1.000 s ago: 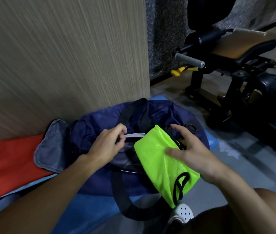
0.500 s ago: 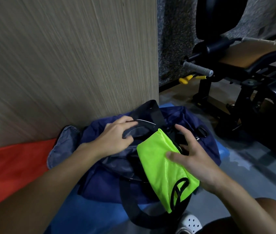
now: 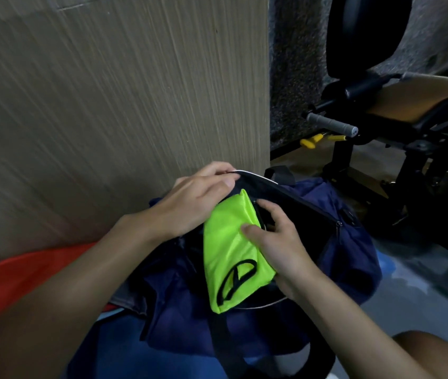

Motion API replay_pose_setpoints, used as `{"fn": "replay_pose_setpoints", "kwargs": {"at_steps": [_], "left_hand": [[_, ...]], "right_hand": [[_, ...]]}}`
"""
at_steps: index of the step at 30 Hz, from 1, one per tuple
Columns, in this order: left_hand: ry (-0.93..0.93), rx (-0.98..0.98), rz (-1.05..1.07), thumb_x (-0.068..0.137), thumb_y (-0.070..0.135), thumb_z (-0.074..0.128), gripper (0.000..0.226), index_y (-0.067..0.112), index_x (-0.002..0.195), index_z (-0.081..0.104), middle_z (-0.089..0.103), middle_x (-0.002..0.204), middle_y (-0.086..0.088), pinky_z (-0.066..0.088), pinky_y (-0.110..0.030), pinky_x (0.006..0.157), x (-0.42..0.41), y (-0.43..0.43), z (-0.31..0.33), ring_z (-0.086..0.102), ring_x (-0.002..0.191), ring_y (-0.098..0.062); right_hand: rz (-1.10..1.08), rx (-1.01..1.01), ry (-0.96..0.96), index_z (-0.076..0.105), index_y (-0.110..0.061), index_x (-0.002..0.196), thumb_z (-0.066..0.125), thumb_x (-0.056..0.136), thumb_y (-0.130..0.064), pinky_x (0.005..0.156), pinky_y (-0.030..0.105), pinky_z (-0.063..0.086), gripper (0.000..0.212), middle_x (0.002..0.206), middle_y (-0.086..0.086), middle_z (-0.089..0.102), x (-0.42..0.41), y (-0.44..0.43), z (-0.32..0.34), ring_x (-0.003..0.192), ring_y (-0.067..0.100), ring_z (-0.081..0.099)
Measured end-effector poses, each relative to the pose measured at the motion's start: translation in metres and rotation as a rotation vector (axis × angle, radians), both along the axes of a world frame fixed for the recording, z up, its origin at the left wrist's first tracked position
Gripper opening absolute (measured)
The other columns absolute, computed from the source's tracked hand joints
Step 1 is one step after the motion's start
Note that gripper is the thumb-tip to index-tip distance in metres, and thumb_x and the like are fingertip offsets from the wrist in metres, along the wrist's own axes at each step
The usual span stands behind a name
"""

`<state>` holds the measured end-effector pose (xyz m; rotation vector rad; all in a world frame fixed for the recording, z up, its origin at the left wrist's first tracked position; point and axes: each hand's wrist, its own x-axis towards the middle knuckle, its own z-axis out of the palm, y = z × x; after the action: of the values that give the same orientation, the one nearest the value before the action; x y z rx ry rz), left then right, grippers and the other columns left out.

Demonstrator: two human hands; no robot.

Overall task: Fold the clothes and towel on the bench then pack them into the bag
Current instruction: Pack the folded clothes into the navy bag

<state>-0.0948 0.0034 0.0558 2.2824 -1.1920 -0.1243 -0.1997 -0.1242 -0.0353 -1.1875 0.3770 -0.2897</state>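
A navy duffel bag (image 3: pixel 354 258) lies on the blue bench (image 3: pixel 124 348) with its zipped top pulled open. My left hand (image 3: pixel 192 203) grips the far edge of the opening and lifts it up. A folded neon-green garment (image 3: pixel 231 258) with black trim sits tilted in the opening, its upper end inside the bag. My right hand (image 3: pixel 280 239) holds the garment's right side, thumb on top and fingers curled behind it. The bag's inside is dark and hidden.
An orange cloth (image 3: pixel 25 272) lies on the bench at the left beside a grey cloth (image 3: pixel 127 299). A wood-grain wall panel (image 3: pixel 107 105) stands right behind the bag. A black gym machine (image 3: pixel 398 138) with a grey handle stands at the right on the grey floor (image 3: pixel 422 291).
My left hand has taken the bag's far edge and pulled it up, widening the opening. My right hand has pushed the green garment further into the bag.
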Motion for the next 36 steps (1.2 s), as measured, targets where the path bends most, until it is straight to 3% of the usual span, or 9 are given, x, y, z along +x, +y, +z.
{"fn": "replay_pose_setpoints", "kwargs": {"at_steps": [7, 9, 11, 13, 16, 20, 26, 32, 36], "left_hand": [[0.009, -0.007, 0.009, 0.087, 0.063, 0.023, 0.068, 0.029, 0.131, 0.063, 0.043, 0.133, 0.035, 0.023, -0.037, 0.12, 0.004, 0.003, 0.005, 0.042, 0.13, 0.005], [-0.004, 0.01, -0.003, 0.087, 0.063, 0.022, 0.068, 0.029, 0.13, 0.063, 0.042, 0.134, 0.033, 0.023, -0.036, 0.119, 0.005, 0.003, 0.006, 0.042, 0.129, 0.008], [-0.052, 0.08, -0.003, 0.086, 0.065, 0.018, 0.073, 0.03, 0.136, 0.058, 0.038, 0.137, 0.033, 0.019, -0.035, 0.12, 0.006, 0.005, 0.004, 0.035, 0.129, 0.016], [-0.17, 0.195, -0.008, 0.085, 0.068, 0.016, 0.079, 0.028, 0.145, 0.048, 0.034, 0.146, 0.029, 0.015, -0.042, 0.12, 0.009, 0.011, -0.004, 0.026, 0.135, 0.014], [-0.255, 0.385, 0.019, 0.081, 0.074, 0.009, 0.088, 0.028, 0.151, 0.038, 0.025, 0.157, 0.019, 0.008, -0.048, 0.12, 0.015, 0.027, -0.02, 0.009, 0.146, 0.003], [-0.222, 0.408, 0.066, 0.08, 0.075, 0.01, 0.087, 0.033, 0.154, 0.03, 0.019, 0.16, 0.02, 0.005, -0.049, 0.12, 0.016, 0.049, -0.031, 0.0, 0.147, 0.004], [-0.235, 0.281, 0.032, 0.085, 0.07, 0.02, 0.081, 0.03, 0.155, 0.028, 0.016, 0.162, 0.02, 0.009, -0.052, 0.12, 0.008, 0.049, -0.01, 0.003, 0.148, 0.004], [-0.182, 0.201, 0.014, 0.088, 0.065, 0.029, 0.075, 0.03, 0.154, 0.031, 0.018, 0.161, 0.021, 0.018, -0.051, 0.12, 0.01, 0.054, -0.004, 0.008, 0.148, 0.006], [-0.152, 0.172, 0.003, 0.088, 0.06, 0.033, 0.074, 0.028, 0.155, 0.03, 0.019, 0.161, 0.02, 0.02, -0.05, 0.12, 0.009, 0.058, -0.007, 0.009, 0.147, 0.007]], "right_hand": [[-0.122, -0.02, 0.197, 0.046, -0.026, 0.136, 0.065, 0.087, -0.003, 0.08, 0.044, 0.059, 0.057, 0.107, 0.009, 0.068, 0.047, 0.01, -0.048, 0.084, 0.026, 0.069], [-0.086, -0.134, 0.169, 0.044, -0.023, 0.142, 0.066, 0.089, -0.007, 0.092, 0.036, 0.054, 0.06, 0.12, 0.006, 0.064, 0.054, 0.011, -0.054, 0.099, 0.021, 0.065], [0.005, -0.229, 0.199, 0.04, -0.02, 0.146, 0.068, 0.088, -0.008, 0.087, 0.025, 0.05, 0.066, 0.119, 0.001, 0.06, 0.056, 0.011, -0.052, 0.101, 0.015, 0.06], [0.08, -0.252, 0.224, 0.04, -0.019, 0.145, 0.071, 0.083, -0.005, 0.085, 0.025, 0.05, 0.071, 0.114, -0.002, 0.058, 0.054, 0.011, -0.052, 0.1, 0.015, 0.061], [0.112, -0.265, 0.235, 0.05, -0.019, 0.13, 0.072, 0.081, -0.004, 0.076, 0.022, 0.053, 0.055, 0.108, -0.001, 0.067, 0.051, 0.013, -0.058, 0.091, 0.014, 0.065], [0.09, -0.246, 0.23, 0.057, -0.017, 0.12, 0.071, 0.084, -0.007, 0.061, 0.009, 0.048, 0.04, 0.098, -0.006, 0.067, 0.046, 0.013, -0.064, 0.082, 0.005, 0.063], [0.088, -0.177, 0.213, 0.053, -0.019, 0.131, 0.068, 0.087, -0.005, 0.077, 0.028, 0.057, 0.049, 0.104, 0.003, 0.069, 0.052, 0.026, -0.06, 0.092, 0.02, 0.069], [0.027, 0.059, 0.144, 0.055, -0.021, 0.123, 0.053, 0.099, -0.003, 0.07, 0.029, 0.056, 0.03, 0.103, 0.009, 0.071, 0.068, 0.053, -0.065, 0.085, 0.02, 0.069], [0.023, -0.069, 0.159, 0.052, -0.024, 0.125, 0.05, 0.101, -0.008, 0.09, 0.036, 0.054, 0.029, 0.118, 0.011, 0.066, 0.075, 0.062, -0.069, 0.102, 0.025, 0.066]]}}
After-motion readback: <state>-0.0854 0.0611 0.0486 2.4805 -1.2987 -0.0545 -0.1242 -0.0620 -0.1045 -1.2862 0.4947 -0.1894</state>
